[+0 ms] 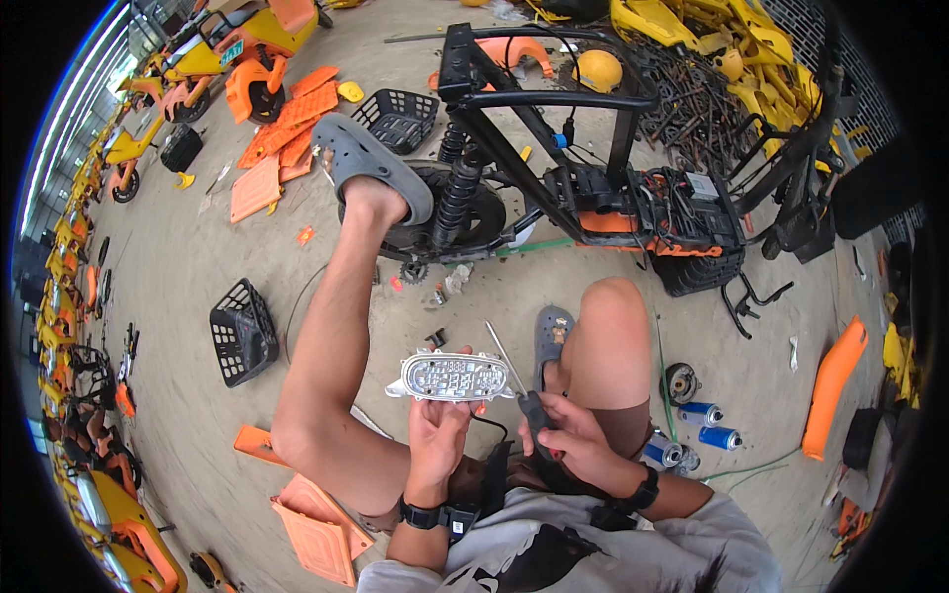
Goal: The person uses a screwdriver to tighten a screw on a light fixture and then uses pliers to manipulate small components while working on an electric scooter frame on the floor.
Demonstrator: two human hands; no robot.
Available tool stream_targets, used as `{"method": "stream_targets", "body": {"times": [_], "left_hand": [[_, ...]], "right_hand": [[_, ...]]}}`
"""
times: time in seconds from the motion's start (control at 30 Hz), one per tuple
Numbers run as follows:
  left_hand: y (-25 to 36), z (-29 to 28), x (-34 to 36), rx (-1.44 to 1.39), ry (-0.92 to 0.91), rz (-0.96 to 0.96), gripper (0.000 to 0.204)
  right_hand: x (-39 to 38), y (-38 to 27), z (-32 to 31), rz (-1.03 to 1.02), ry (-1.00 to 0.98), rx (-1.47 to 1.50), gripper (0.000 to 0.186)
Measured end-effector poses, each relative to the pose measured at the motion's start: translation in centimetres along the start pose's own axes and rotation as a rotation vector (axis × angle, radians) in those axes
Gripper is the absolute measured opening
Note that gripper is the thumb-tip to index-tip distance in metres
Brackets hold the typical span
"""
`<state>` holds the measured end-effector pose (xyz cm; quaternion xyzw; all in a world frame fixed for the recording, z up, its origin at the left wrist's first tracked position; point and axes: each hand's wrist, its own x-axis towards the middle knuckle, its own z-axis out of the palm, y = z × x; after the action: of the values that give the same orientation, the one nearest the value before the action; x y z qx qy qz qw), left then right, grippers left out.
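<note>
My left hand (pixel 438 437) grips a scooter dashboard display (pixel 458 378) from below, in front of my lap. It is an oval silver part with digit-shaped cutouts and small mounting tabs round its edge. In my right hand (pixel 578 435) is a screwdriver (pixel 535 413), its dark handle wrapped by my fingers. The metal shaft points up and away to the left, passing beside the right end of the display; whether it touches cannot be told. A black cable (pixel 489 423) hangs between my hands.
A stripped black scooter frame (pixel 554 188) stands ahead, my left foot raised by its rear wheel. Black baskets (pixel 243 333), orange panels (pixel 287 124) and blue spray cans (pixel 720 437) lie around. Yellow parts (pixel 771 109) and rusty metal pieces (pixel 682 124) are piled at the far right.
</note>
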<state>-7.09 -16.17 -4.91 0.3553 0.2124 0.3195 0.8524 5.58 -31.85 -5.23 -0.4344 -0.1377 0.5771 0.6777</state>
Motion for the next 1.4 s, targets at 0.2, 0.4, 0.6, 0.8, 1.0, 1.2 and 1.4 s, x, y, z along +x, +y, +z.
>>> {"method": "stream_targets", "body": {"times": [0.2, 0.4, 0.6, 0.8, 1.0, 1.2, 1.4], "left_hand": [[-0.8, 0.1, -0.8, 0.166, -0.02, -0.008, 0.075], [-1.1, 0.2, -1.1, 0.233, -0.045, -0.015, 0.077], [-1.4, -0.2, -1.4, 0.316, -0.067, -0.053, 0.072], [-1.5, 0.3, -1.3, 0.467, -0.149, -0.046, 0.042], [-2.6, -1.2, -1.5, 0.506, -0.115, -0.109, 0.051], [-2.4, -0.3, -1.3, 0.49, -0.115, -0.084, 0.066], [-2.7, -1.7, -1.3, 0.476, -0.169, -0.013, 0.072]], "right_hand": [[2.3, 2.6, 1.6, -0.107, 0.082, -0.342, 0.024], [3.2, 2.6, 1.9, -0.049, 0.071, -0.22, 0.017], [3.3, 2.5, 2.2, -0.048, 0.109, -0.127, 0.017], [3.9, 2.9, 2.8, -0.011, 0.192, -0.024, 0.015], [4.2, 2.6, 3.3, 0.019, 0.231, 0.062, 0.016], [4.2, 2.7, 3.1, 0.046, 0.23, 0.102, 0.017], [4.0, 2.5, 2.9, 0.037, 0.22, 0.093, 0.02]]}}
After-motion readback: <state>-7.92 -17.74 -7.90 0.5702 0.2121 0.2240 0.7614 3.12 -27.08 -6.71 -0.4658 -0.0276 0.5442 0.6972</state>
